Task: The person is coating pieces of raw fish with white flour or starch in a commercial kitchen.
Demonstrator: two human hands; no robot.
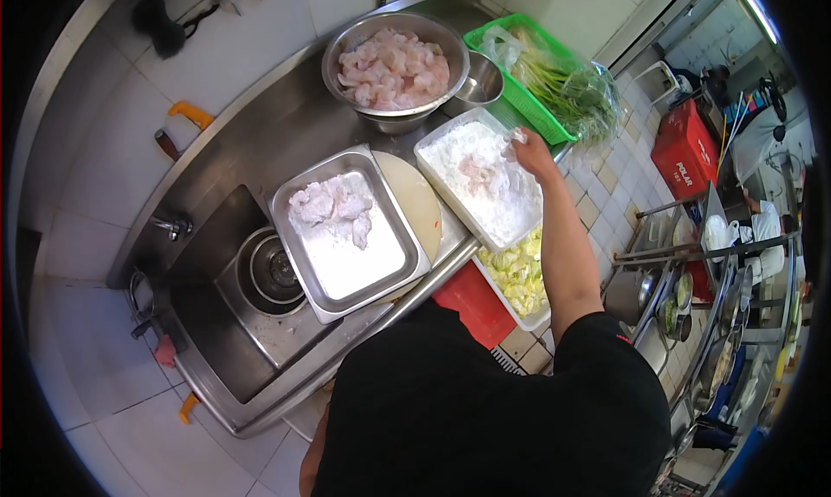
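Note:
My right hand (533,154) is over the far right rim of a white plastic tub (454,206) of white powder like flour (458,145). White powder coats its curled fingertips, and whether they pinch anything is unclear. One pale raw meat piece (476,175) lies half covered in the powder. My left hand is out of view; only part of that arm shows at the bottom. Left of the tub, a rectangular steel pan (383,271) holds several powder-coated pieces (334,205). Behind it stands a steel bowl (330,65) heaped with raw pale meat pieces (393,68).
The pan overlaps a round cutting board (422,205) and the edge of a steel sink (227,341). A steel pot (483,84) and a green basket (532,104) of bagged greens stand behind the tub. Chopped leaves (516,279) fill a lower container. Shelves (701,253) line the right.

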